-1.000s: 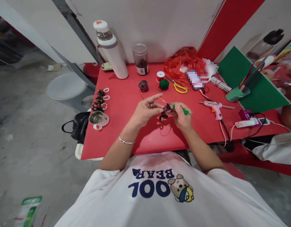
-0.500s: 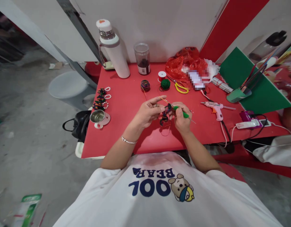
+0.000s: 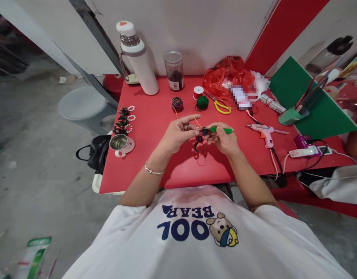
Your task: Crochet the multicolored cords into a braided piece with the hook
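My right hand (image 3: 226, 140) is closed around a crochet hook (image 3: 225, 130) with a green handle, which lies nearly level and points left into the work. A small dark, multicoloured crochet piece (image 3: 198, 138) hangs between my hands, its lower end curling down. My left hand (image 3: 179, 135) pinches the piece at its upper left. Orange yarn (image 3: 197, 121) runs taut from my raised left index finger down to the hook's tip, which is too small to make out. Behind my left hand sits a ball of multicoloured yarn (image 3: 177, 104), with a strand leading toward that hand.
Green yarn (image 3: 202, 102), a red thread spool (image 3: 198, 92) and yellow-handled pliers (image 3: 222, 107) lie behind my hands. A glue gun (image 3: 264, 133) with cords is to the right. At left are a metal cup (image 3: 122, 145), beaded crochet pieces (image 3: 122, 122) and a tall flask (image 3: 139, 62).
The hook has swung from slanting down-right to nearly level. My hands have drawn slightly apart, and the yarn from my left index finger now stretches longer and steeper.
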A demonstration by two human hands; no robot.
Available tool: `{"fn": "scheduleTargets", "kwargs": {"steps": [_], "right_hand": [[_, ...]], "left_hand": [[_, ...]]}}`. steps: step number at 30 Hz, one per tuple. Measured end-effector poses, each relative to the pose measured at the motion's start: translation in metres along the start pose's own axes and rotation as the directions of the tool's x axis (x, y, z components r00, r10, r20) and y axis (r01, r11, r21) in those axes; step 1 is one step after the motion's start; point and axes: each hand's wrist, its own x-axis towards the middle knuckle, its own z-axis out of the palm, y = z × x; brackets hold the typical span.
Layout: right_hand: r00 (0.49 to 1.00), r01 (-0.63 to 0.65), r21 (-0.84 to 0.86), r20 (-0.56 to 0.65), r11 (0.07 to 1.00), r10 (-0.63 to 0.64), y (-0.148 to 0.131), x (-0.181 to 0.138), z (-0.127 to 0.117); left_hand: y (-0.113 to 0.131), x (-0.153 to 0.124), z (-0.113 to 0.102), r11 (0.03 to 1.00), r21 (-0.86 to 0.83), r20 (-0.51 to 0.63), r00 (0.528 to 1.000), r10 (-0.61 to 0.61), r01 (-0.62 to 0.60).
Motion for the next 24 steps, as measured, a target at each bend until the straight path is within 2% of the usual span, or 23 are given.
{"fn": "scheduleTargets", "kwargs": {"steps": [4,7,10,14,16,19,21,24], "right_hand": [[0.999,-0.032,0.012,-0.008,0.999,0.032,0.001,0.003,-0.004],[0.999,-0.027,-0.030,0.040,0.999,0.028,-0.001,0.003,-0.011],[0.993,0.000,-0.131,0.113,0.991,0.015,-0.008,0.002,-0.017],[0.990,0.125,-0.336,0.098,0.933,-0.098,-0.021,-0.003,-0.017],[0.969,0.246,-0.459,0.123,0.854,-0.213,-0.024,-0.006,-0.015],[0.884,0.452,-0.627,0.221,0.634,-0.412,-0.018,-0.009,-0.013],[0.831,0.518,-0.708,0.282,0.479,-0.480,-0.008,-0.012,-0.013],[0.782,0.542,-0.773,0.321,0.328,-0.535,0.008,-0.015,-0.011]], "left_hand": [[0.005,-0.002,-0.003,1.000,0.004,0.027,0.999,-0.030,0.030],[0.006,-0.003,-0.002,0.999,0.029,0.032,0.999,-0.030,0.029],[0.004,-0.002,-0.001,0.997,0.078,0.006,1.000,0.021,-0.022],[-0.002,0.000,0.002,0.977,0.192,-0.083,0.990,0.110,-0.093],[-0.004,0.001,0.003,0.963,0.244,-0.127,0.981,0.147,-0.113],[-0.004,0.002,0.007,0.962,0.246,-0.182,0.969,0.167,-0.119],[-0.003,0.003,0.009,0.977,0.184,-0.195,0.970,0.147,-0.111],[0.000,0.003,0.011,0.997,0.039,-0.157,0.985,0.065,-0.060]]}}
